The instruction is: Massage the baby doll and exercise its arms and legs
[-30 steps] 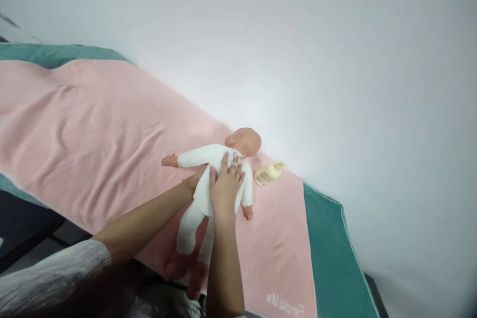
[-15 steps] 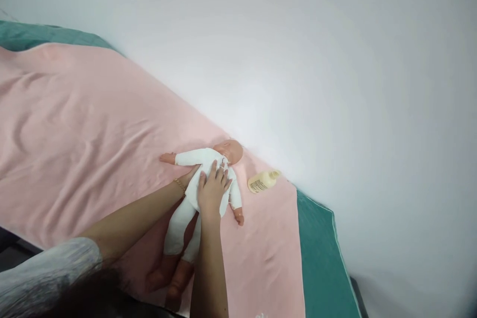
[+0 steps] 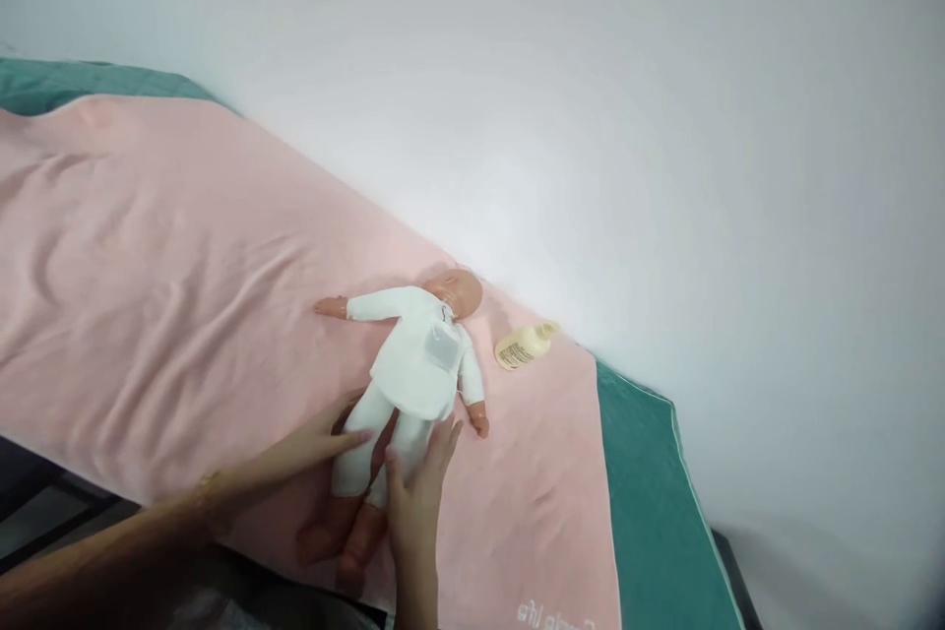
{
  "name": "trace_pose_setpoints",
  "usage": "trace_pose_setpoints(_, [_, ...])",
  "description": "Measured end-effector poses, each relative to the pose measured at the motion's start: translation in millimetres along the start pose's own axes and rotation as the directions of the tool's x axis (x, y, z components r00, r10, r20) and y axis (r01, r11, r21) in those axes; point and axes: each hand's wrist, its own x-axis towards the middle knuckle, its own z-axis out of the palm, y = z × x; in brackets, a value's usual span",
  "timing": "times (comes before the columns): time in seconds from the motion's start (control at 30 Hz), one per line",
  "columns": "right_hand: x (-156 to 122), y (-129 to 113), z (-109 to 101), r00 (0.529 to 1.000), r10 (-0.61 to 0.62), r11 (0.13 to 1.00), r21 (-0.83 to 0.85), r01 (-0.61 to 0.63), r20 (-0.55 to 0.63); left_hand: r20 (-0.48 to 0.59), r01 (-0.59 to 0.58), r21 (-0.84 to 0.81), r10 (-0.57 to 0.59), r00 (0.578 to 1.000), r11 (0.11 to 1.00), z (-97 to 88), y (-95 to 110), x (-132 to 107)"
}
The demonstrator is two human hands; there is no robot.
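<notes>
A baby doll (image 3: pixel 420 354) in white clothing lies on its back on a pink blanket (image 3: pixel 184 246), its head toward the wall and one arm stretched out to each side. A small pale square patch (image 3: pixel 441 346) shows on its chest. My left hand (image 3: pixel 341 435) is wrapped round the thigh on the left, thumb across the top and the other fingers partly hidden behind the leg. Round the other thigh is my right hand (image 3: pixel 419 477), its thumb on the inner side and its fingers along the outer side.
A cream pump bottle (image 3: pixel 526 346) lies on its side, right of the doll's head. Green cloth (image 3: pixel 657 482) shows beyond the blanket at the right and far left. A pale wall (image 3: pixel 627 118) borders the back edge. Dark bars (image 3: pixel 51 502) stand at lower left.
Both my hands have moved down from the doll's torso to its thighs, uncovering the chest and the pale patch. The doll and bottle stay in nearly the same place.
</notes>
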Motion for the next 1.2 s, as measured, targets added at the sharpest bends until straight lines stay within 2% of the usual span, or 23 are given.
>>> trace_pose_setpoints(0.1, [-26,5,2,0.998,0.029,0.997,0.066,-0.033,0.052,-0.047,0.024,-0.046,-0.026,0.999,0.999,-0.2,-6,-16])
trace_pose_setpoints(0.2, [-38,5,6,0.999,0.015,0.997,0.080,-0.018,0.036,-0.040,0.084,-0.029,-0.085,0.996,0.996,-11.1,-2,-19])
trace_pose_setpoints(0.3, [-38,4,3,1.000,-0.012,0.997,0.072,0.012,0.002,-0.066,0.111,0.153,-0.102,0.993,0.982,-26.1,3,-23])
trace_pose_setpoints(0.33, [-36,3,0,0.999,-0.035,0.998,0.058,0.036,-0.005,-0.105,0.073,0.272,-0.046,0.993,0.959,-29.9,4,-26])
trace_pose_setpoints(0.4, [-28,0,-6,0.994,-0.105,0.994,0.011,0.106,-0.014,-0.156,-0.041,0.507,0.139,0.978,0.861,-34.3,5,-31])
trace_pose_setpoints(0.47, [-15,-4,-12,0.977,-0.209,0.978,-0.037,0.208,-0.047,-0.137,-0.142,0.634,0.291,0.947,0.760,-34.5,8,-31])
trace_pose_setpoints(0.57, [9,-12,-14,0.920,-0.364,0.931,-0.081,0.356,-0.142,-0.030,-0.298,0.708,0.449,0.893,0.641,-30.0,17,-19])
trace_pose_setpoints(0.67, [30,-18,-8,0.878,-0.441,0.897,-0.106,0.428,-0.184,0.169,-0.492,0.762,0.604,0.779,0.421,-24.8,28,5])
trace_pose_setpoints(0.73, [39,-17,-3,0.865,-0.461,0.887,-0.109,0.448,-0.197,0.280,-0.562,0.762,0.618,0.734,0.322,-23.1,31,22])
trace_pose_setpoints(0.8, [46,-14,2,0.860,-0.464,0.886,-0.091,0.455,-0.214,0.351,-0.591,0.755,0.585,0.731,0.285,-23.2,29,35])
trace_pose_setpoints(0.87, [51,-10,5,0.870,-0.449,0.893,-0.061,0.446,-0.203,0.381,-0.594,0.749,0.544,0.748,0.292,-24.6,23,43])
trace_pose_setpoints(1.0, [57,-8,8,0.915,-0.382,0.924,-0.021,0.382,-0.129,0.390,-0.579,0.749,0.493,0.778,0.322,-26.8,12,47])
trace_pose_setpoints(1.2, [62,-17,6,0.954,-0.290,0.957,-0.005,0.290,-0.073,0.372,-0.547,0.785,0.486,0.791,0.290,-23.9,8,54])
